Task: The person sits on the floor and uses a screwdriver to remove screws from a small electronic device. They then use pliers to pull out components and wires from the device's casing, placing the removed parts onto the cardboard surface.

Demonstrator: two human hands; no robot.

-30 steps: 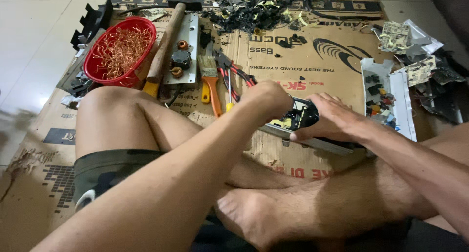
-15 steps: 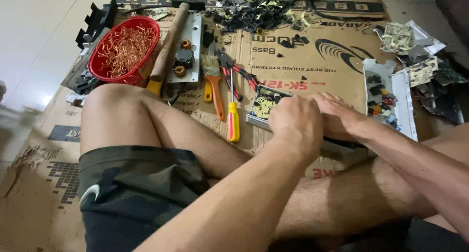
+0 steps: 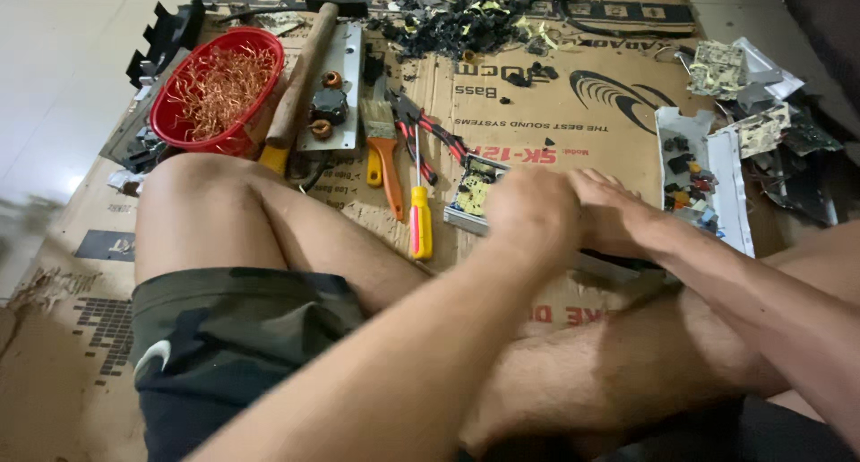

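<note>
I sit cross-legged on flattened cardboard (image 3: 573,112). Both hands rest on a metal power-supply case holding a circuit board (image 3: 475,191), which lies on the cardboard in front of my shins. My left hand (image 3: 530,213) is blurred and closed over the middle of the case. My right hand (image 3: 616,213) presses on its right part, fingers pointing left. Just left of the case lie a yellow-handled screwdriver (image 3: 419,218), red-handled pliers (image 3: 430,130) and an orange-handled brush (image 3: 383,153).
A red basket of copper wire (image 3: 215,90) sits at the far left beside a wooden-handled hammer (image 3: 300,77) and a metal plate with coils (image 3: 330,94). Black broken parts (image 3: 466,23) pile at the top. A white tray of small components (image 3: 694,180) and scrap boards lie right.
My left hand has moved right along the case and now covers its middle; more of the circuit board's left end shows. The view has shifted slightly lower.
</note>
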